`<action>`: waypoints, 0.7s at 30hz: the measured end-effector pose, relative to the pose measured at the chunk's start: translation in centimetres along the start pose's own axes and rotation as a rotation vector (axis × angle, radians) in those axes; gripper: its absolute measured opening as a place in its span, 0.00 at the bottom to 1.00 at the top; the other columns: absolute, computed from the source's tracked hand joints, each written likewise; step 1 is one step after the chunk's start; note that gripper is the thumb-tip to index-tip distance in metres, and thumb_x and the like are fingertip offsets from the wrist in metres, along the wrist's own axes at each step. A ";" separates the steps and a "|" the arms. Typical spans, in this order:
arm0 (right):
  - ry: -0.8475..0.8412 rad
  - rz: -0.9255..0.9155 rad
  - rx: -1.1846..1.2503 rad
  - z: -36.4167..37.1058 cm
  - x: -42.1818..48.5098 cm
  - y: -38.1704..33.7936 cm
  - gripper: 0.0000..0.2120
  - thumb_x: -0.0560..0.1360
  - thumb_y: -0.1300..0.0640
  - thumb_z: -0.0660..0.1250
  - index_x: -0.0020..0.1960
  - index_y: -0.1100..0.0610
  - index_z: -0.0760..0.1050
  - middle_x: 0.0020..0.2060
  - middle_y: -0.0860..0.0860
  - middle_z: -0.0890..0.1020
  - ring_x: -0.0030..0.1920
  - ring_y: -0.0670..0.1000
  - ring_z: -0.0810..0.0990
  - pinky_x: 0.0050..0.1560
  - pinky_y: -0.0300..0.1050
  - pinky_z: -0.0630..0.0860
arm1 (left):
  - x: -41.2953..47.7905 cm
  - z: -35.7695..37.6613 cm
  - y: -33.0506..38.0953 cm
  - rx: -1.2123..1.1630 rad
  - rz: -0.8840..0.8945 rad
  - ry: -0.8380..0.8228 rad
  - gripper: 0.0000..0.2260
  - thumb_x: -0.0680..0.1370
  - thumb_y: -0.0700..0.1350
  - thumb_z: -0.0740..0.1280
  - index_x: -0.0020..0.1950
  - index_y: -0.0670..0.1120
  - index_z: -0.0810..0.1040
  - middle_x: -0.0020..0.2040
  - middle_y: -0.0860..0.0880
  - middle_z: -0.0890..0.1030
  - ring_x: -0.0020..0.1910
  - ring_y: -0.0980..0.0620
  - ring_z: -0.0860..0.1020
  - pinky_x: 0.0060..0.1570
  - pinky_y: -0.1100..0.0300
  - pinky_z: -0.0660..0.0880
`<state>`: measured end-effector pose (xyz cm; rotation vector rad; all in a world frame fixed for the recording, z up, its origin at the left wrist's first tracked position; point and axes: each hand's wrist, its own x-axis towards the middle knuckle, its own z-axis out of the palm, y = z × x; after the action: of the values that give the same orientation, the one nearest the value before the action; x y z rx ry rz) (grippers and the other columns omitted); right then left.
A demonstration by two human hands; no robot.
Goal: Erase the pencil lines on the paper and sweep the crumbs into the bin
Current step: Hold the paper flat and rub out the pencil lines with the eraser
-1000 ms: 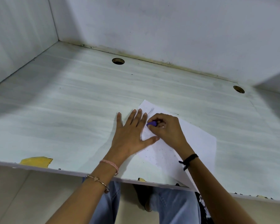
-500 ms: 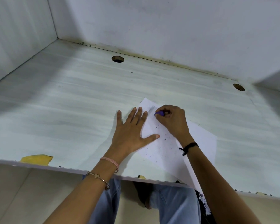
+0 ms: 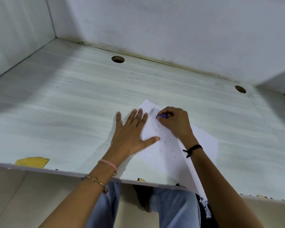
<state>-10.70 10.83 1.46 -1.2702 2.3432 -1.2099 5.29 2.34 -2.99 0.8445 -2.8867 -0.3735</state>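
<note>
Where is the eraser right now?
Head view, right of centre: the purple eraser is pinched in the right hand near the far corner of the paper, just right of the left hand.

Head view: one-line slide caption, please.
Right hand holds a purple eraser on the paper while the flat left hand pins it to the desk.

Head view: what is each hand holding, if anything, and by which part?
The right hand pinches the purple eraser by one end, the other showing. The left hand holds nothing, pressing flat on the paper.
</note>
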 end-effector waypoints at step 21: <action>0.013 -0.013 -0.039 0.8 0.2 -0.4 0.02 0.69 0.65 0.73 0.41 0.60 0.83 0.35 0.51 0.83 0.31 0.41 0.77 0.36 0.28 0.72 | 0.0 0.2 0.0 -0.013 0.004 0.013 0.43 0.71 0.76 0.42 0.79 0.53 0.41 0.79 0.52 0.40 0.77 0.55 0.37 0.71 0.36 0.34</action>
<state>-10.16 10.12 1.31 -1.2950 2.3825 -1.1861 5.23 2.34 -3.17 0.8354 -2.8706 -0.3839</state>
